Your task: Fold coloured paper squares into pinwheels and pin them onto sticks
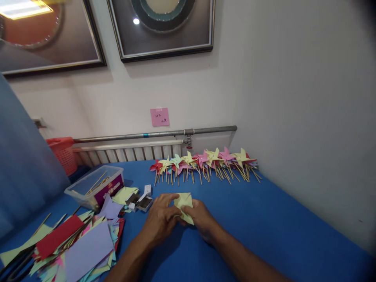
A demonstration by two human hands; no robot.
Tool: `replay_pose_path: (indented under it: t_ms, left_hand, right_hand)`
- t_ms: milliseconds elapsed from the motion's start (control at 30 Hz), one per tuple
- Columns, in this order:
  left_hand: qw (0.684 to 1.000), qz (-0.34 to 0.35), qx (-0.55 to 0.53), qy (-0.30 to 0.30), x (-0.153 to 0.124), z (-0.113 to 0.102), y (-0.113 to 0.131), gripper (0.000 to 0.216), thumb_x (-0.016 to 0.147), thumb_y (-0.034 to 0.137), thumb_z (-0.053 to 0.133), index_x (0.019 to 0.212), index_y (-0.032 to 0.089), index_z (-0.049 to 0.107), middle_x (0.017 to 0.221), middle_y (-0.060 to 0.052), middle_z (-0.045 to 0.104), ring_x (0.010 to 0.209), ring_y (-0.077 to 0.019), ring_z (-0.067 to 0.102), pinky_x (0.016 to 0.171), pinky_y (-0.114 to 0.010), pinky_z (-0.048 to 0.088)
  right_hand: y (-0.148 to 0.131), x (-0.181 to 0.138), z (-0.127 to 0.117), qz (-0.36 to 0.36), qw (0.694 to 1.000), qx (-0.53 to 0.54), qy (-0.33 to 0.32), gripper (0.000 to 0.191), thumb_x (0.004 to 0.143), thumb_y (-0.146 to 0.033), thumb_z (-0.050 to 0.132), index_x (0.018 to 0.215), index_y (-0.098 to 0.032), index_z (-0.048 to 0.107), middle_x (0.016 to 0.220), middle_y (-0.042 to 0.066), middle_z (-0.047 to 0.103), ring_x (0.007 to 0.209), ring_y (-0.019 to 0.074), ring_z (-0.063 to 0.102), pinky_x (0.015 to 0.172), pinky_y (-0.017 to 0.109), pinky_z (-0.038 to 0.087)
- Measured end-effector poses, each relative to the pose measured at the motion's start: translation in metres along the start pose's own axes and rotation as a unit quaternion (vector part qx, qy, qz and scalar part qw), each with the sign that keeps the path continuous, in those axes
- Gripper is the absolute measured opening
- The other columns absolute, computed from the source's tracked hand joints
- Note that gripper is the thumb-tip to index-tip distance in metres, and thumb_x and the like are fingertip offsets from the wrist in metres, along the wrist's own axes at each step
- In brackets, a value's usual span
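Head view, pale yellow paper piece [184,201] over the blue table [264,219] centre, left hand [160,220] fingers pinching its left edge, right hand [202,220] fingers gripping its near tip, long axis far-to-near, point aimed near-right, pinwheels [205,160] rowed far behind, paper stack [82,243] near left.

Two bare hands meet near the middle of a blue-covered table [264,219]. The left hand [160,220] and right hand [202,220] both pinch a folded pale yellow paper square [183,201]. Paper pinwheels [205,160] on sticks line the far edge. Loose coloured paper sheets [82,246] cover the near left corner, with a clear plastic box [94,184] of sticks beyond them.
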State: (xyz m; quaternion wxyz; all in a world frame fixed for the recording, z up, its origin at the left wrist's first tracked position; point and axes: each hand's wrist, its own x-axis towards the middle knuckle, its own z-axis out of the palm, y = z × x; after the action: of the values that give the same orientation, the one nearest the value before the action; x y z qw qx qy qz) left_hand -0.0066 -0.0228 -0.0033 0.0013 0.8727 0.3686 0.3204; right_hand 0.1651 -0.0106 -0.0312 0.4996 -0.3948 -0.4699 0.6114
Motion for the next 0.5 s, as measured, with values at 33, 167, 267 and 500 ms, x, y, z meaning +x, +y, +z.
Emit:
replay_pose_path:
  t_ms: [33,167,267,500]
  left_hand:
    - [1.000,-0.001,-0.002,-0.004,0.000,0.000,0.000,0.023,0.084,0.009,0.063,0.088,0.028,0.076,0.136,-0.004,0.062,0.120,-0.0262,0.057,0.099,-0.046,0.048]
    - [1.000,-0.009,-0.001,-0.014,0.001,-0.002,0.002,0.022,0.087,0.012,0.061,0.090,0.028,0.076,0.136,-0.005,0.063,0.121,-0.0266,0.057,0.099,-0.046,0.047]
    - [1.000,-0.019,0.000,-0.015,0.001,-0.002,0.004,0.020,0.088,0.015,0.061,0.088,0.027,0.076,0.135,-0.005,0.063,0.120,-0.0266,0.057,0.100,-0.046,0.047]
    - [0.992,-0.084,-0.086,0.023,0.005,0.002,0.011,0.014,0.089,0.019,0.061,0.083,0.023,0.073,0.122,-0.008,0.069,0.116,-0.0259,0.059,0.099,-0.046,0.049]
  right_hand:
    - [0.001,0.000,0.000,-0.002,1.000,-0.002,0.002,0.026,0.070,-0.032,0.065,0.090,-0.016,0.068,0.065,-0.001,0.065,0.050,0.0122,0.054,0.051,0.024,0.043]
    - [0.004,0.003,-0.001,-0.002,0.999,-0.032,0.019,0.029,0.070,-0.034,0.068,0.092,-0.015,0.069,0.070,0.001,0.067,0.055,0.0145,0.058,0.055,0.026,0.047]
    - [0.005,0.004,-0.002,-0.020,0.999,-0.044,0.016,0.030,0.071,-0.035,0.069,0.094,-0.015,0.070,0.077,0.002,0.070,0.061,0.0149,0.059,0.058,0.025,0.048]
    - [0.002,0.003,-0.003,-0.032,0.995,-0.095,0.026,0.029,0.073,-0.034,0.065,0.093,-0.014,0.073,0.073,0.002,0.069,0.059,0.0138,0.056,0.053,0.022,0.043]
